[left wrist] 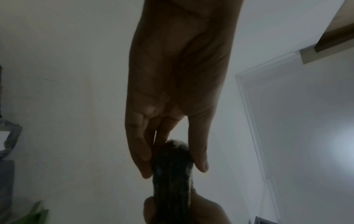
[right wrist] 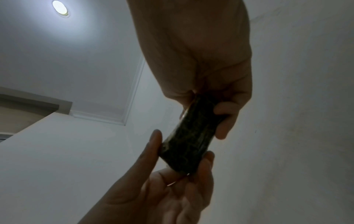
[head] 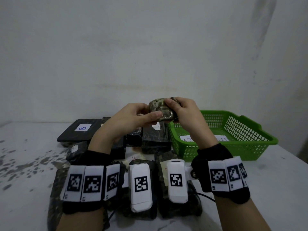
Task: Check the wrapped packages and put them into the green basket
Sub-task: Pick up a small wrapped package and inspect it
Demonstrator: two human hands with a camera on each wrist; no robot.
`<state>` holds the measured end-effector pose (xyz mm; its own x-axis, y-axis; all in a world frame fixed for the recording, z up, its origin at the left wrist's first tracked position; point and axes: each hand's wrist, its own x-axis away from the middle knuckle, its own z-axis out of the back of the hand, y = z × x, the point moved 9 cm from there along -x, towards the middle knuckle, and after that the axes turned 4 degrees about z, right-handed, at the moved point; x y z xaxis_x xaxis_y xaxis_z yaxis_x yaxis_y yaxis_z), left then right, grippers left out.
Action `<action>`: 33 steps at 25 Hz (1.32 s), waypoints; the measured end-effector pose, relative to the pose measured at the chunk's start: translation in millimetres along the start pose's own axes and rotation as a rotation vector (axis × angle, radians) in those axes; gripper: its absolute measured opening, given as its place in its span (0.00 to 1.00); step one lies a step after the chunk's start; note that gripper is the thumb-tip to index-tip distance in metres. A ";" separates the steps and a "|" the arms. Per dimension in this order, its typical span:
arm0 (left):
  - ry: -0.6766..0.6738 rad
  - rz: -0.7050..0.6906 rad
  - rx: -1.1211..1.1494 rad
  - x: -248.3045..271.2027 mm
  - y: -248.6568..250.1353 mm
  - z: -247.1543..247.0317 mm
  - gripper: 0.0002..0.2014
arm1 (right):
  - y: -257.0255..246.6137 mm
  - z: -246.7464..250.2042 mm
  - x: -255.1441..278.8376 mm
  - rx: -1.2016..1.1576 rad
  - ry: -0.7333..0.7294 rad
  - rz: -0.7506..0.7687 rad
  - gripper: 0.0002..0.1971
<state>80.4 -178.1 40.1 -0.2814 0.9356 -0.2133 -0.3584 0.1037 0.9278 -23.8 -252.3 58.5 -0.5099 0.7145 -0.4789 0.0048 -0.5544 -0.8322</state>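
A small package [head: 160,108] in dark mottled wrap is held up above the table between both hands. My left hand [head: 141,114] pinches its left end between thumb and fingers. My right hand [head: 176,109] grips its right end from above. In the left wrist view the package [left wrist: 172,174] shows as a dark block between the fingers [left wrist: 141,159] and thumb. The right wrist view shows the same package [right wrist: 191,136] end-on, with both hands on it. The green basket [head: 260,140] stands on the table to the right, below the hands; a white sheet [head: 186,139] lies in it.
Several dark wrapped packages lie on the table under and before my hands, one [head: 80,132] with a white label marked B at the left. The white table [head: 25,164] has dark worn spots on its left. A plain wall rises close behind.
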 end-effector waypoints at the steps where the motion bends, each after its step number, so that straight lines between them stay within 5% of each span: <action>1: 0.010 -0.003 0.036 0.6 1.7 0.1 0.12 | 0.4 0.9 0.0 -0.003 0.009 -0.006 0.08; 5: 0.109 -0.028 0.046 -2.8 0.9 13.5 0.21 | 4.1 -3.3 2.5 -0.026 -0.062 -0.076 0.15; 10: 0.237 -0.124 0.132 -1.7 8.2 28.3 0.10 | -1.3 -9.8 4.6 -0.023 -0.168 0.003 0.22; 18: 0.154 -0.112 0.038 0.9 8.2 22.3 0.17 | 2.0 -6.8 2.4 -0.124 -0.130 -0.012 0.11; 25: 0.260 -0.158 0.068 -1.1 10.0 31.2 0.10 | 0.0 -8.8 3.8 -0.153 -0.174 -0.010 0.07; 31: 0.370 -0.110 0.034 -0.7 5.3 41.6 0.06 | -7.0 -11.8 4.6 0.040 -0.216 0.109 0.26; 33: 0.332 -0.049 0.070 -3.3 0.7 38.6 0.12 | -12.1 -9.2 4.1 0.061 -0.187 0.166 0.24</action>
<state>115.5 -168.1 53.3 -0.5441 0.7689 -0.3358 -0.3202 0.1796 0.9302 -18.0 -238.7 64.1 -0.6567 0.5234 -0.5429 0.0526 -0.6864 -0.7253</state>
